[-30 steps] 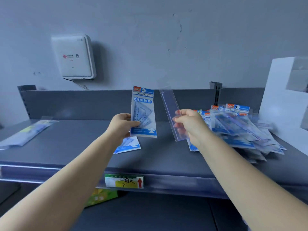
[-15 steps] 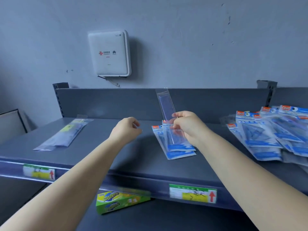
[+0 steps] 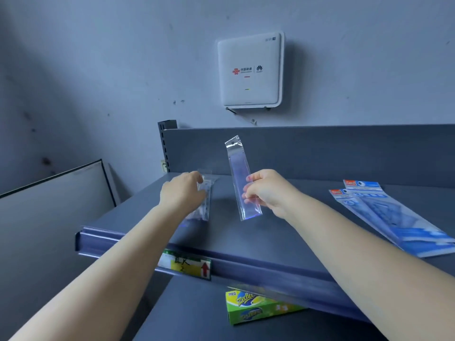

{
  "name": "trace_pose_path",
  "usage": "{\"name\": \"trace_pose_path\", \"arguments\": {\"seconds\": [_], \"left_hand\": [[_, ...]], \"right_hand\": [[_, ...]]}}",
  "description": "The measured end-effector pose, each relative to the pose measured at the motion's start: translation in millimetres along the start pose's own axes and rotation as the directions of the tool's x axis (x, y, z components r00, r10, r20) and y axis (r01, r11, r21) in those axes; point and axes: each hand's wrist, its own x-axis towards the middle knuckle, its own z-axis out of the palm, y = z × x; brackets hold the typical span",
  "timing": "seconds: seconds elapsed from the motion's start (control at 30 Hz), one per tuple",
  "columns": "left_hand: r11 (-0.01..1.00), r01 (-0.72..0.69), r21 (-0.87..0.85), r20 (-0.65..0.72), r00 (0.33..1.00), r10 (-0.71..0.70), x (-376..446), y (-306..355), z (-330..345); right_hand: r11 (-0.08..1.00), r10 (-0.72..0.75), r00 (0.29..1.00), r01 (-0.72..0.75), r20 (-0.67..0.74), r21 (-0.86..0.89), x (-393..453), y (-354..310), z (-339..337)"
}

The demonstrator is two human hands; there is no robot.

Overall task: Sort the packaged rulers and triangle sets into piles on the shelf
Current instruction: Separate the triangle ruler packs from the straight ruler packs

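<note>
My right hand [image 3: 267,190] pinches the lower part of a clear packaged ruler [image 3: 236,166] and holds it upright above the grey shelf [image 3: 270,237]. My left hand [image 3: 182,193] reaches over a clear ruler pack [image 3: 205,209] that lies flat near the shelf's left end; its fingertips rest on the pack and nothing is gripped. Two blue-and-white triangle set packs [image 3: 394,217] lie overlapped on the right of the shelf.
The shelf has a raised back panel [image 3: 320,151] and a front rail with a yellow price label [image 3: 184,264]. A green box [image 3: 256,308] sits on the lower shelf. A white wall unit [image 3: 250,70] hangs above. A framed board [image 3: 56,193] leans at the left.
My view has swung left, so the triangle sets now lie at the right. My left hand has reached forward onto the ruler pack. My right hand still holds its ruler.
</note>
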Motion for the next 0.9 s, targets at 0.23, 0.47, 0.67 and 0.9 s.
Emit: {"name": "trace_pose_path", "arguments": {"seconds": [0.23, 0.47, 0.67, 0.9], "left_hand": [[0.990, -0.004, 0.143, -0.026, 1.000, 0.008, 13, -59, -16], [0.983, -0.076, 0.164, -0.018, 0.997, 0.080, 20, -42, -13], [0.978, -0.158, 0.138, 0.005, 0.987, 0.159, 20, 22, -7], [0.948, -0.306, 0.088, 0.035, 0.952, 0.304, 2, 129, 6]], "right_hand": [[0.999, 0.019, 0.994, -0.022, 0.108, 0.026, 26, -17, 67], [0.634, -0.240, 0.970, 0.140, -0.022, -0.761, 28, -22, 57], [0.173, -0.354, 0.933, 0.125, 0.057, -0.977, 11, -19, -1], [0.009, -0.411, 0.911, 0.050, 0.042, -0.999, -26, 2, -92]]}}
